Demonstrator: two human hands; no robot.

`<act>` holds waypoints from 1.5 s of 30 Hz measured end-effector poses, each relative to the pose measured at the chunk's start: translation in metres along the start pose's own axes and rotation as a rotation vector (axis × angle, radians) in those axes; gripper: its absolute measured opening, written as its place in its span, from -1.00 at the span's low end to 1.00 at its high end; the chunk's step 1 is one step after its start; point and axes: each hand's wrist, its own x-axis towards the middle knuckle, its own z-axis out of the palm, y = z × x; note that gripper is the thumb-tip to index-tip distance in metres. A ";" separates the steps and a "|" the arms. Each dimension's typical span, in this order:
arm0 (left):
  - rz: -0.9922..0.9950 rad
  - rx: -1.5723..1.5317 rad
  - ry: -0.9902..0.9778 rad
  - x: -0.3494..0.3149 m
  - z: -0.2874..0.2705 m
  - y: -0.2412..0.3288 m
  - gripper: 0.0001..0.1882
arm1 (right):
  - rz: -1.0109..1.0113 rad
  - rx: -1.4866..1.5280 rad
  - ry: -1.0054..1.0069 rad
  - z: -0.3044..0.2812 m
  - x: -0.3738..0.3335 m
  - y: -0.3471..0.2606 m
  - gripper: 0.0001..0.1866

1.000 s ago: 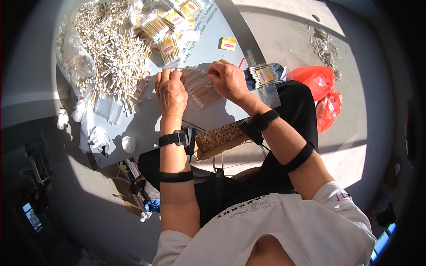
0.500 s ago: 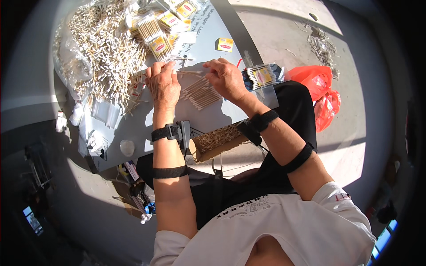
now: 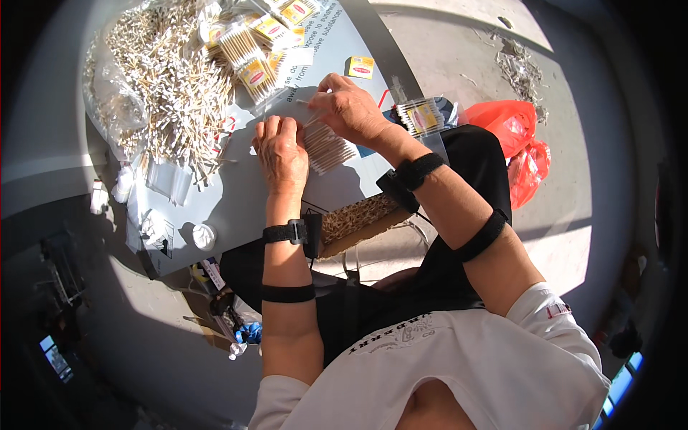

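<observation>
Cotton swabs point(image 3: 330, 154): slender tan sticks, white tips, laid side by side on a smooth grey table point(image 3: 236, 197), between the hands.
Left hand point(image 3: 282, 152): fingers bent, knuckles up, left of the row; whether it holds anything cannot be told.
Right hand point(image 3: 349, 111): fingertips drawn close, above the row; contents cannot be told.
Loose heap point(image 3: 172, 93): tangled swabs, upper left.
Near edge: straight, open-topped cardboard box point(image 3: 358, 228) below.
Room: bare tabletop between left hand and round white lid point(image 3: 203, 236).
</observation>
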 end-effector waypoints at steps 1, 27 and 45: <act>0.007 0.004 0.006 0.000 0.000 -0.001 -0.81 | -0.002 0.001 0.001 -0.001 0.005 -0.002 -0.76; -0.019 0.132 -0.181 -0.036 0.020 0.035 -0.11 | 0.295 0.741 0.117 0.004 -0.019 -0.008 -0.71; -0.095 0.050 -0.216 -0.033 0.003 0.021 -0.10 | -0.106 -0.034 -0.137 -0.003 -0.001 -0.004 -0.93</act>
